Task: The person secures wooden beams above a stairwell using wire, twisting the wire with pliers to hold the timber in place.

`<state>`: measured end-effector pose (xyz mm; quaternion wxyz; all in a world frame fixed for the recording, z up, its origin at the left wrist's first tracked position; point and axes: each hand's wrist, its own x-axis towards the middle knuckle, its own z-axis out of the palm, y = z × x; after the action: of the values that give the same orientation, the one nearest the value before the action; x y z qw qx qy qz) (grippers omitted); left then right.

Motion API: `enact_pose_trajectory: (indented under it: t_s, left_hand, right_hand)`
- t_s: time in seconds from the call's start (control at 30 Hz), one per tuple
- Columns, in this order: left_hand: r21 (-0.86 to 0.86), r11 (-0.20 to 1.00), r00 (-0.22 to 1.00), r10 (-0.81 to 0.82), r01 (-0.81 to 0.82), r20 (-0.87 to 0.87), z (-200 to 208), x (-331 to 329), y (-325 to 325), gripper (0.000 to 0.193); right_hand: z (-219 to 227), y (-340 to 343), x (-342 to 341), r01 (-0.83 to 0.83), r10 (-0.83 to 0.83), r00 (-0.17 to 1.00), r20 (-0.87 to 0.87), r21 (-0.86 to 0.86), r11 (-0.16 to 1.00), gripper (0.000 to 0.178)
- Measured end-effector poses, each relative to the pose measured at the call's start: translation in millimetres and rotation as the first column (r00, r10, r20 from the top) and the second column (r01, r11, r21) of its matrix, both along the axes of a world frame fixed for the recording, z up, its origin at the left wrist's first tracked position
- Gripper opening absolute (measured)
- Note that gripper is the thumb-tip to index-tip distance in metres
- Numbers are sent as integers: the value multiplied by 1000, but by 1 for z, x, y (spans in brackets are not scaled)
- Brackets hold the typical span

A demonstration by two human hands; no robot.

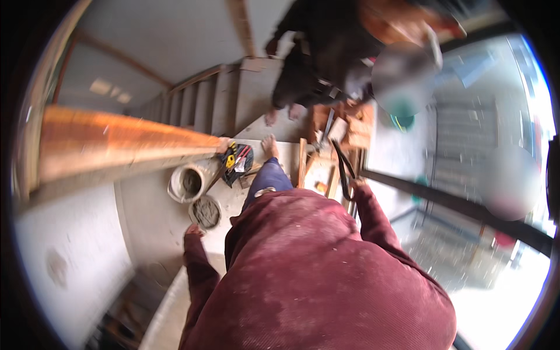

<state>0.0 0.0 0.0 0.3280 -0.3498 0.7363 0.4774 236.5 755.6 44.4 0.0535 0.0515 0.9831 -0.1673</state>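
Observation:
My left hand (pixel 193 230) hangs low beside a round bucket of grey mortar (pixel 206 213); its fingers are small and blurred. On the other side, my right hand (pixel 358 184) is closed at a long, dark, loop-shaped thing (pixel 345 171), possibly a strap, near the end of a dark rail. A second pale bucket (pixel 174 188), with grey mix inside, stands just beyond the first. Beside it lies a black bag (pixel 242 158) with yellow and red items in or on it. My bare foot (pixel 270 146) is ahead on the floor.
A barefoot person in dark clothes (pixel 329 44) is close ahead, next to stairs (pixel 205 105). An orange-brown wooden beam (pixel 128 138) crosses the left side. Wood pieces (pixel 357 131) lie ahead right. A dark rail (pixel 449 201) runs along the right, with bright ground beyond.

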Motion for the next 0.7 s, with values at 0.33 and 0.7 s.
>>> enact_pose_trajectory:
  t_s: [0.33, 0.7]
  left_hand:
    - [-116, 974, 981, -191, 193, 29, 117, -122, 164, 48]
    - [-121, 895, 900, -414, 430, 138, 39, -72, 187, 50]
  right_hand:
    - [-41, -77, 8, 911, -744, 139, 654, -379, -163, 34]
    - [-2, -40, 69, 888, -775, 453, 441, -151, 433, 33]
